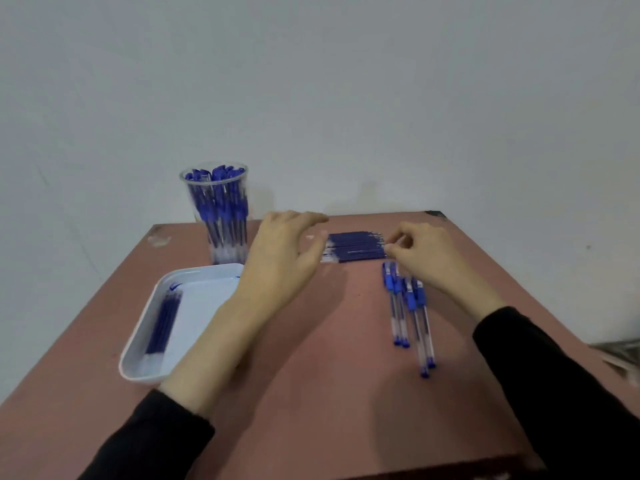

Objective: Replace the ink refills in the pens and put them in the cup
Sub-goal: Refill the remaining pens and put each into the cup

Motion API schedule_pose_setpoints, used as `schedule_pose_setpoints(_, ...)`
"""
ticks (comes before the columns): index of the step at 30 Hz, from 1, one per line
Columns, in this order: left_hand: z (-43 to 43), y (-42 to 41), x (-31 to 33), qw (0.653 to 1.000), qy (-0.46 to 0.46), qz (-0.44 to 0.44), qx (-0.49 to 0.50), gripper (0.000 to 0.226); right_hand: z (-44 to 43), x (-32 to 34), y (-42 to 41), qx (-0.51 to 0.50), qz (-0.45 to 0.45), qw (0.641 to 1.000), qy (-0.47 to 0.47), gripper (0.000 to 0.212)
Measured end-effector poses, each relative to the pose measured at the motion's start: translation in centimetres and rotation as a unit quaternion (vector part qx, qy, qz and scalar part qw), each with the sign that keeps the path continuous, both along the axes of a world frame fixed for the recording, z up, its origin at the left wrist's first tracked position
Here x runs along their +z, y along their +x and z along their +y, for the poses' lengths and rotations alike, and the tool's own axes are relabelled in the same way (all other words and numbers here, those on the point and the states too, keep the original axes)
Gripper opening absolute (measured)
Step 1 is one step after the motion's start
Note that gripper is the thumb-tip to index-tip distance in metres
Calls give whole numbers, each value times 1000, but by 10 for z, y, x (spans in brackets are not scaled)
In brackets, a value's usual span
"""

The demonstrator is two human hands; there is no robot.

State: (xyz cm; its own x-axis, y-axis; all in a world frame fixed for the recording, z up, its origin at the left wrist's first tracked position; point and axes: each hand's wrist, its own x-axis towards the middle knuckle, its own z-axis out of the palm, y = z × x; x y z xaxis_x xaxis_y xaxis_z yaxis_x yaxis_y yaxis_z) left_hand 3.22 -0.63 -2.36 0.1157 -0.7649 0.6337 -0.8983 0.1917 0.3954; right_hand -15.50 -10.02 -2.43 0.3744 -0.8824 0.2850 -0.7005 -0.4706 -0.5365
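- At the far middle of the table [311,393], I see the refills [355,247] stacked between both hands.
- My left hand [280,258] hovers released, fingers spread, at the stack's left end.
- My right hand [426,258] curls at its right end; I cannot tell whether it pinches one.
- Risk: a careless pull could scatter the stack onto the pens [412,306] just beside it.
- The cup [221,216], back left, looks crowded; insertion may jam.
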Motion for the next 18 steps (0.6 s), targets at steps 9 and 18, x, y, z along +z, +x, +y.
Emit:
schedule_pose_setpoints(9, -10, -35, -42, 998, 45, 44, -28, 31, -3, -3, -37, -86, 197, 969, 121, 25)
schedule_pose_setpoints(18, -9, -32, -41, 996, 42, 72, -18, 30, 7, 0, -29, -117, 230, 959, 116, 32)
